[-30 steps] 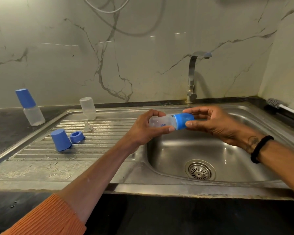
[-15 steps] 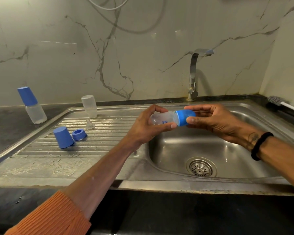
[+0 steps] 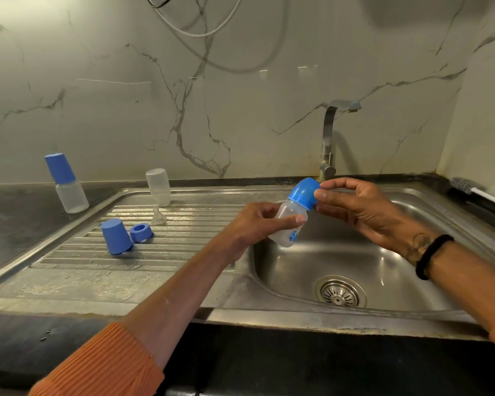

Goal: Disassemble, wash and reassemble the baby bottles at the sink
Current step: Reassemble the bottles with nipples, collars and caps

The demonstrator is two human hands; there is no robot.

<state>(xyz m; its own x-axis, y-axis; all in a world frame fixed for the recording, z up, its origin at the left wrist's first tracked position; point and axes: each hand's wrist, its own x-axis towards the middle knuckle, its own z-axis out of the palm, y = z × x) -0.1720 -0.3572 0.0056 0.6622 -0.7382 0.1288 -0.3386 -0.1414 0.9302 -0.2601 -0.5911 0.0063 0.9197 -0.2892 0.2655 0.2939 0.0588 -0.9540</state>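
The person holds a small baby bottle [image 3: 287, 221] over the left rim of the sink basin [image 3: 355, 261], above the steel and not resting on anything. The left hand [image 3: 255, 224] wraps the clear body from the left, fingers curled round it and the thumb lying across the front. The bottle is tilted: its base points down and toward the person, its top points up and to the right, toward the tap [image 3: 330, 138]. That slanted line from base to top is the axis the coming move turns on.

On the upper end sits the blue cap [image 3: 303, 192]. The right hand [image 3: 363, 210] comes in from the right and meets the cap at its side, with thumb and fingertips touching the blue plastic in a light pinch; the other fingers are loosely bent. So the cap lies up and right of the left hand's grip, and the right hand is the nearer one to it. Judging by this, the cap would come away along the slant, up and rightward, while the left hand keeps the body steady.

Another bottle [image 3: 67, 187] with its cap on stands on the dark counter at far left. On the ribbed drainer [image 3: 183, 252] lie a loose blue cap [image 3: 116, 236], a blue ring [image 3: 140, 232], a clear nipple [image 3: 157, 217] and a clear bottle body [image 3: 158, 187].
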